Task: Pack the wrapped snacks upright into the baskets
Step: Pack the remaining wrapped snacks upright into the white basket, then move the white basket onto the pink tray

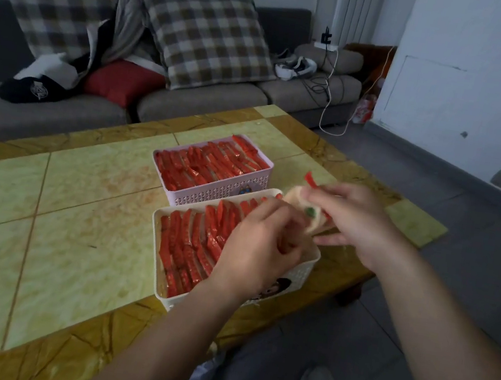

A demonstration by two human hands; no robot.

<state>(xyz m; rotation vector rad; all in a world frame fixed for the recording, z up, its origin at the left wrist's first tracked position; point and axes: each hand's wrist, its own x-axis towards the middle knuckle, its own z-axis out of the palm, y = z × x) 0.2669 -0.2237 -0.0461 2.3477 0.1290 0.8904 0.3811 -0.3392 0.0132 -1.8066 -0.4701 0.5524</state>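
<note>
Two lattice baskets stand on the table. The far pink basket (216,193) is full of red wrapped snacks (210,164) standing in rows. The near white basket (298,273) holds several upright red snacks (189,245) in its left and middle parts. My left hand (262,243) hovers over the white basket's right end, fingers curled, touching a pale wrapped snack (305,206). My right hand (358,219) grips that snack from the right, just above the basket's far right corner. Its red tip pokes up above my fingers. The image is blurred there.
The baskets sit near the right edge of a yellow-green tiled table (74,228). Behind it is a grey sofa (191,99) with plaid cushions, a red cushion, clothes and a white headset. My knee (296,375) is below the table's front edge.
</note>
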